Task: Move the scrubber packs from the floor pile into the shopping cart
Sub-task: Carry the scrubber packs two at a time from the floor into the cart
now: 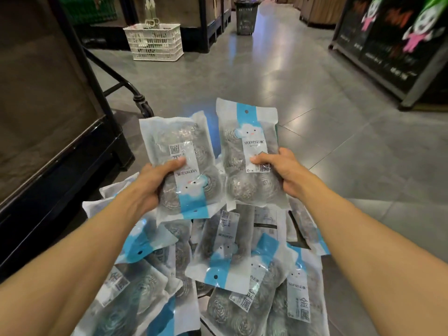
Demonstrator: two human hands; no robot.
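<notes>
Single head cam, wide-angle, looks fwd + down along both forearms; pack pile [232, 267] close below, aisle floor [303, 76] running off ahead.

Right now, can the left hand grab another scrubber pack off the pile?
Probably not yet. The left hand already grips a pack, so its fingers are taken. The pile lies uncovered right below, so the way down looks free once that pack is let go.

The pile of packs [218, 275] is cut off below; held packs hide both hands' fingers.
</notes>
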